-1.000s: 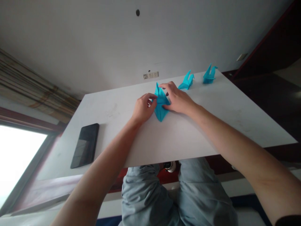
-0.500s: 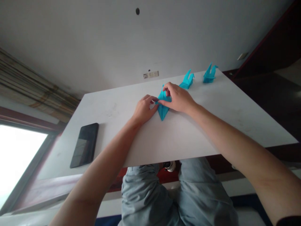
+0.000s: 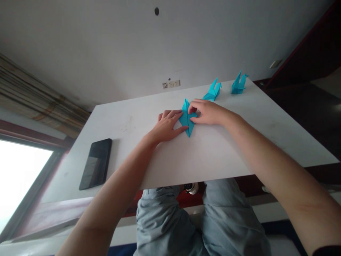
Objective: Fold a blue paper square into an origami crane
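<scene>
A blue sheet of origami paper (image 3: 184, 114), folded into a diamond with a crease down its middle, lies on the white table (image 3: 128, 142). My left hand (image 3: 169, 126) rests on its left side, fingers apart, thumb near the lower tip and fingertips at the left corner. At the right corner, my right hand (image 3: 204, 112) pinches a flap of the paper between thumb and bent fingers. Just behind the right hand stands a folded blue paper crane (image 3: 212, 93). Another blue paper crane (image 3: 238, 86) stands farther right, near the table's back corner.
A black smartphone (image 3: 96, 163) lies at the table's left side. Wall sockets (image 3: 171, 84) sit beyond the back edge. A curtain (image 3: 39, 96) and a bright window (image 3: 21, 181) are on the left. My legs (image 3: 165, 220) are below the front edge.
The left hand has gone from pinching the paper's middle to lying spread on its left side. My right hand has shifted slightly right to the right corner, uncovering more of the diamond.
</scene>
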### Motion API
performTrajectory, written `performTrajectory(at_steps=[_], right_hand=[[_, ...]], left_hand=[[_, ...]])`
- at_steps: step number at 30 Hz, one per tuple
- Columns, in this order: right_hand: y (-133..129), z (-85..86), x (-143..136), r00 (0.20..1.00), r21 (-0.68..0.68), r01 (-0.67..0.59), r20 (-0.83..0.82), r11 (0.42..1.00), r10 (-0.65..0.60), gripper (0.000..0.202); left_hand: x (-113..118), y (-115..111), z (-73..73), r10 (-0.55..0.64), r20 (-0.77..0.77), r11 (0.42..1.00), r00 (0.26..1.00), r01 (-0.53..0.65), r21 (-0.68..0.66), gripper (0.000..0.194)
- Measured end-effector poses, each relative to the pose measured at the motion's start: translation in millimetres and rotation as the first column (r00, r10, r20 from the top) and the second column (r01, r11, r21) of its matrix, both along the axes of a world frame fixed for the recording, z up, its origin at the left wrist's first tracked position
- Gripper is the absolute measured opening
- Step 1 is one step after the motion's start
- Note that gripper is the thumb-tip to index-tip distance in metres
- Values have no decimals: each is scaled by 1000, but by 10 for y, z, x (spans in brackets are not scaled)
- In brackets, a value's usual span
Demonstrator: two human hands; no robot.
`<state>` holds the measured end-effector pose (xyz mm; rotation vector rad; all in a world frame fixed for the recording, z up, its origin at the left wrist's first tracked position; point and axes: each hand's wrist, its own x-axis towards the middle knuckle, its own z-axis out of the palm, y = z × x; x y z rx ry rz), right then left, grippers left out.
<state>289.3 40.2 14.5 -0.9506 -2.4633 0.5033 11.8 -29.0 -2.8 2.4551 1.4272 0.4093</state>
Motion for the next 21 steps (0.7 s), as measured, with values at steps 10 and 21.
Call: performTrajectory(at_steps=[10, 21], right_hand=[[46, -165, -65, 993, -33, -118, -8, 993, 117, 42], [34, -202, -72, 995, -14, -49, 89, 999, 50, 66]], left_hand=[[-1, 10, -24, 54, 98, 998, 994, -58, 32, 63], [-100, 25, 9, 27, -6, 997, 1000, -27, -69, 107]])
